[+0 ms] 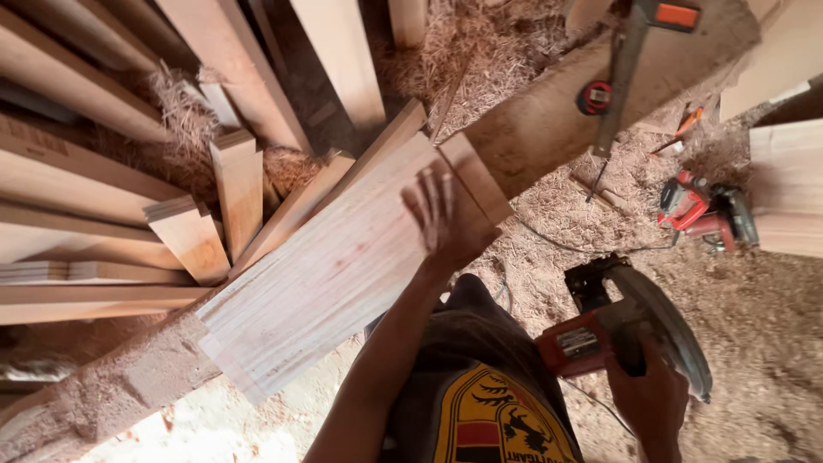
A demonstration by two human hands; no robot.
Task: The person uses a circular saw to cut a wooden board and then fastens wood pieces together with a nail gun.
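My left hand [447, 219] lies flat, fingers spread, on the far end of a wide pale wooden board [334, 266] that rests on a sawdust-covered bench [120, 386]. A narrower strip [477, 176] lies against the board's end by my fingertips. My right hand [650, 396] grips the handle of a red and black circular saw [630, 330], held low beside my body, away from the board.
Planks and offcuts [193, 236] lean and lie stacked at the left and top. Wood shavings cover the floor. A second red power tool [703, 210] sits on the floor at right, near a red tape measure [594, 97] and a long bar clamp [621, 69].
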